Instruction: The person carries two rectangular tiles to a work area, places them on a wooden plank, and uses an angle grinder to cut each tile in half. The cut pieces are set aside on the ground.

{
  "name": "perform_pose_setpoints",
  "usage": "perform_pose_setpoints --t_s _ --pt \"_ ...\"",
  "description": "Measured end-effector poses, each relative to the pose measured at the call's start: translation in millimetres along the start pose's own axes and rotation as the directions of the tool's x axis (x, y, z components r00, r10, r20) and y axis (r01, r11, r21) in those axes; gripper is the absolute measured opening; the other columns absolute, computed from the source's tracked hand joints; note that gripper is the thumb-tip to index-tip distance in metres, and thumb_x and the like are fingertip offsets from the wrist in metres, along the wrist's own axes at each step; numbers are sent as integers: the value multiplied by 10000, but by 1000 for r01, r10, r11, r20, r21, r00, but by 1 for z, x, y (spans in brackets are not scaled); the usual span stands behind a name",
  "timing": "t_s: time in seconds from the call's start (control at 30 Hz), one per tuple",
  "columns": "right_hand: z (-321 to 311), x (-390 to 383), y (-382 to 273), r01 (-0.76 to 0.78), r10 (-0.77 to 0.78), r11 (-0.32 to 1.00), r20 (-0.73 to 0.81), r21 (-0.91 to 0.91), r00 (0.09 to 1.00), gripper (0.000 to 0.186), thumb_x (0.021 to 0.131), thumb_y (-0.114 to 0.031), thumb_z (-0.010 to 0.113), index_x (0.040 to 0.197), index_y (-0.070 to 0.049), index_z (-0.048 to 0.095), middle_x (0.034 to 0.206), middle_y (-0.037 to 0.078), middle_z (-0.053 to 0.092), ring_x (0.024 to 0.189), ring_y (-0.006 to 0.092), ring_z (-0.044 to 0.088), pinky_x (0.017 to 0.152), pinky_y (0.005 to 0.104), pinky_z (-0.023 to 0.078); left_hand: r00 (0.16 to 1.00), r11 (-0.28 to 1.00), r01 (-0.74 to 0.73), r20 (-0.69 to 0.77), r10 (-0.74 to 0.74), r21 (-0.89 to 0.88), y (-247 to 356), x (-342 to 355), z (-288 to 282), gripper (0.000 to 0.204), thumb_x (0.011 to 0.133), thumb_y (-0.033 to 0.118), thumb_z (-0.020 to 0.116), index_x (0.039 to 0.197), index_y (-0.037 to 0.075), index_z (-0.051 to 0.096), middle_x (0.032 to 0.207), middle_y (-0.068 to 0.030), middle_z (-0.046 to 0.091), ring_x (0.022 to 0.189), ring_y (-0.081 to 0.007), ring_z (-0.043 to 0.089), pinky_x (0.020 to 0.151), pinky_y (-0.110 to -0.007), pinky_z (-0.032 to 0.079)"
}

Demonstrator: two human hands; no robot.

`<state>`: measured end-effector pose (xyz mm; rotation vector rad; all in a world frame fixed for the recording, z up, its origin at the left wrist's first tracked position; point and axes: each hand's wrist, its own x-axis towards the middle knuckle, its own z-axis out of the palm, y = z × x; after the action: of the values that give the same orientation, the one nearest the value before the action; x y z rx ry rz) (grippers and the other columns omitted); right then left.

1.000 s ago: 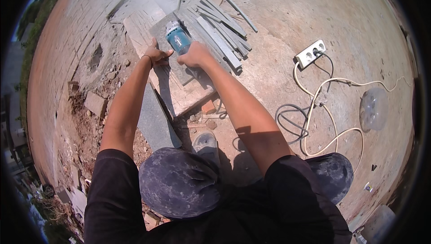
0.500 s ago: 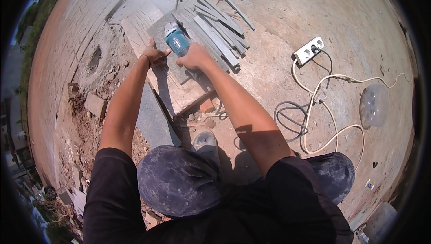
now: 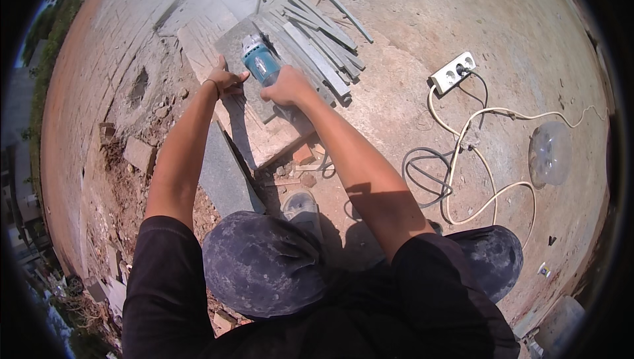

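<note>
My right hand (image 3: pixel 288 86) is wrapped round the rear body of a teal angle grinder (image 3: pixel 261 63) with a silvery head. The grinder's head lies over a grey stone slab (image 3: pixel 232 41), and its disc cannot be made out. Just left of the tool, my left hand (image 3: pixel 228 80) rests at the slab's near edge with thumb and fingers spread apart. Beneath the slab is a pale, dusty board (image 3: pixel 261 136). Several narrow grey stone strips (image 3: pixel 318 49) lie in a loose pile to the right of the slab.
A white power strip (image 3: pixel 453 72) with a dark plug stands on the concrete at right. Its cream cable (image 3: pixel 451 181) and a dark cord (image 3: pixel 413 161) loop nearby. A larger grey slab (image 3: pixel 228 171) leans beside the board. Rubble (image 3: pixel 140 154) lies left, a clear plastic container (image 3: pixel 547 154) far right.
Both hands and the grinder stay almost in place. The whole view has shifted very slightly.
</note>
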<state>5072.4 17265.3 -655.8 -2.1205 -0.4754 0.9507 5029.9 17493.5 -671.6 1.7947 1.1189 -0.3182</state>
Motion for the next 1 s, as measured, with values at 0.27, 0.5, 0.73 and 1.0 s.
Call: perform_pose_setpoints --t_s 0.27,0.5,0.73,1.0 --pt "-4 -8 1 0 0 1000 5 -14 1000 727 628 -399 788 1171 57 626 1232 262 613 1149 372 604 981 391 487 1000 1000 14 -6 -14 18 1 0 3 1251 753 158 862 1559 309 -83 1370 -222 508 880 -255 679 698 -386 615" --pt "-4 -12 2 -14 14 1000 14 -12 1000 748 633 -408 784 1199 48 607 1248 253 605 1149 369 603 982 389 487 999 999 27 -27 -26 36 2 -1 1 1235 763 177 856 1560 310 -78 1342 -209 529 807 -228 680 664 -368 616" --pt "-3 -16 6 -9 9 1000 4 -5 1000 741 632 -409 784 1189 47 610 1229 254 615 1142 368 608 976 393 493 999 999 39 6 -39 34 6 -5 0 1266 760 135 850 1551 264 -130 1390 -234 492 865 -266 683 691 -372 622" --pt "-2 -19 9 17 -18 1000 -20 -16 1000 724 617 -405 787 1148 61 627 1186 257 638 1100 373 632 949 392 509 999 998 34 -9 -34 50 7 -7 1 1260 770 137 843 1547 277 -139 1384 -232 496 871 -260 680 701 -387 622"
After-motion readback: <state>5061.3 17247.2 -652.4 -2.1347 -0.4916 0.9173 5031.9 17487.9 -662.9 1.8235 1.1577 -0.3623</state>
